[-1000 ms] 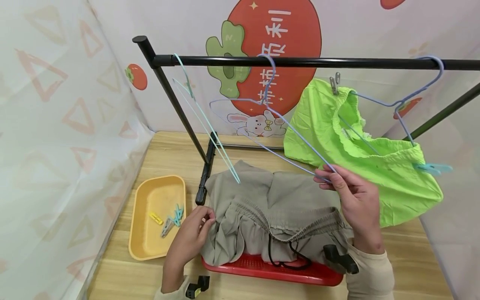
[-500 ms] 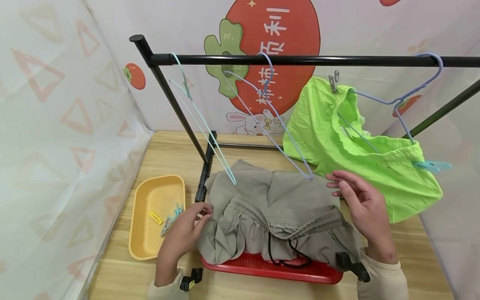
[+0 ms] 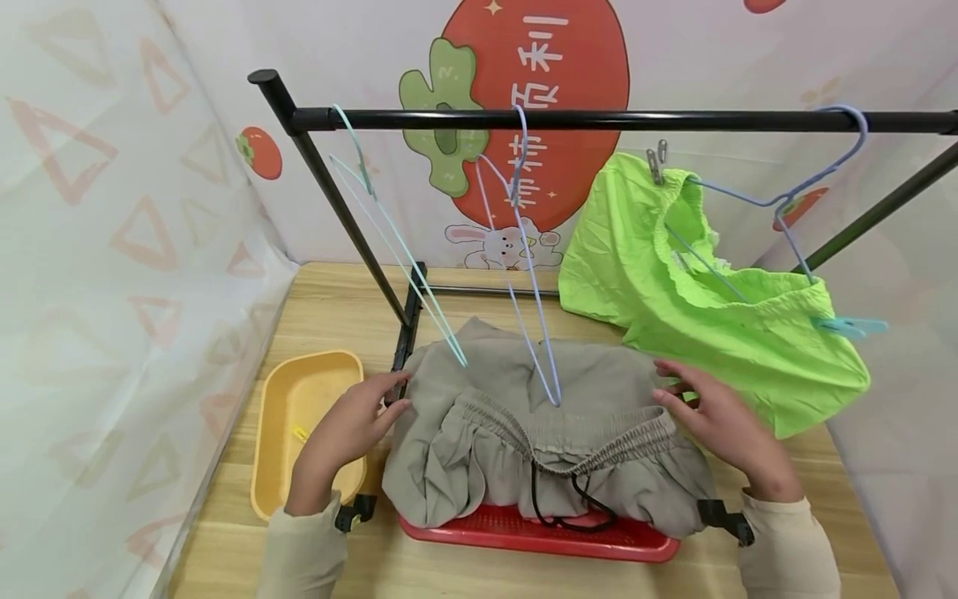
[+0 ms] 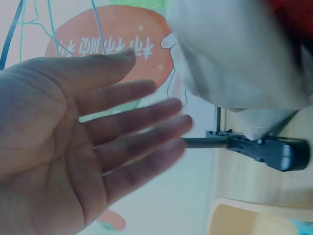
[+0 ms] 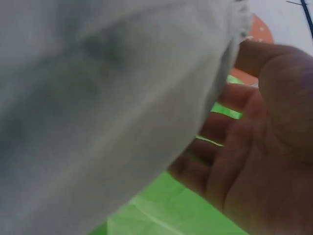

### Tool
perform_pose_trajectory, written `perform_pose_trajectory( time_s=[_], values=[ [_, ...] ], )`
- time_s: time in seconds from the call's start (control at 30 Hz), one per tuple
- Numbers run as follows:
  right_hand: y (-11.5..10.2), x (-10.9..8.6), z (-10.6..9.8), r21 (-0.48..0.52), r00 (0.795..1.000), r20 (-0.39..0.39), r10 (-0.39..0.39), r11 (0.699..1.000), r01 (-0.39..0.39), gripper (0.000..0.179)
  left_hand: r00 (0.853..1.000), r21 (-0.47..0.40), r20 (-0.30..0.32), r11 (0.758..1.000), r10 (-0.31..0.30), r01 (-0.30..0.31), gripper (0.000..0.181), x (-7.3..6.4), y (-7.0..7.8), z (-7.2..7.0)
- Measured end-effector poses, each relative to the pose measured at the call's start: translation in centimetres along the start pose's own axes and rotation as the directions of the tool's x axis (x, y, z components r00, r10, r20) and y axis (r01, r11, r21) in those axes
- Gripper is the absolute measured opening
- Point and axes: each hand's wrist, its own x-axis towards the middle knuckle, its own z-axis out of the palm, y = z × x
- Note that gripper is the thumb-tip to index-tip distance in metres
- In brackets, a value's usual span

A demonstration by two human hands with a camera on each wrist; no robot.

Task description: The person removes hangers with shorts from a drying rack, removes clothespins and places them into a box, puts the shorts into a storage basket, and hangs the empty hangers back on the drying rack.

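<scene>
Grey shorts [image 3: 599, 387] with an elastic waistband and black drawstring lie over a red basket [image 3: 539, 541]. My left hand [image 3: 355, 424] is at their left side; in the left wrist view its straight fingers [image 4: 142, 117] are apart from the cloth and hold nothing. At the right side is my right hand [image 3: 722, 420], its fingers spread around the edge of the shorts. In the right wrist view the cloth [image 5: 122, 112] partly hides those fingertips, so contact is hard to tell. A blue wire hanger [image 3: 530, 266] dangles from the bar over the shorts.
A black rack bar [image 3: 599, 121] crosses above the table. It also carries a teal hanger [image 3: 417, 279] and bright green shorts [image 3: 718, 333], clipped with a teal clothespin [image 3: 853, 327] and a metal one [image 3: 657, 162]. A yellow tray [image 3: 258, 449] with a yellow clothespin stands left.
My right hand has let go of the blue hanger, which has swung left, and has come down beside the shorts. My left hand has shifted left and its fingers have spread.
</scene>
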Motion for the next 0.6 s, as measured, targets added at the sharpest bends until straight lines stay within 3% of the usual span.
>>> perform_pose_trajectory(
  time_s=[0.1,0.23,0.4,0.6],
  values=[
    [0.7,0.6,0.0,0.021,0.992,0.116,0.043,0.999,-0.046,0.056,0.998,0.045,0.059,0.999,0.009,-0.011,0.051,1.3,-0.1,-0.1],
    [1.4,1.5,0.2,0.056,0.979,0.184,0.082,0.994,-0.094,0.063,0.994,0.025,0.106,1.0,0.007,-0.01,0.055,3.3,-0.5,0.2],
    [2.5,2.5,0.7,0.041,0.961,0.25,0.12,0.99,-0.134,0.07,0.997,-0.077,0.067,0.997,-0.024,0.029,0.045,5.2,-1.7,1.0],
    [3.5,2.8,0.9,0.025,0.953,0.277,0.126,0.99,-0.138,0.068,0.996,-0.174,0.032,0.98,-0.089,0.093,0.049,6.0,-3.0,1.6]
  ],
)
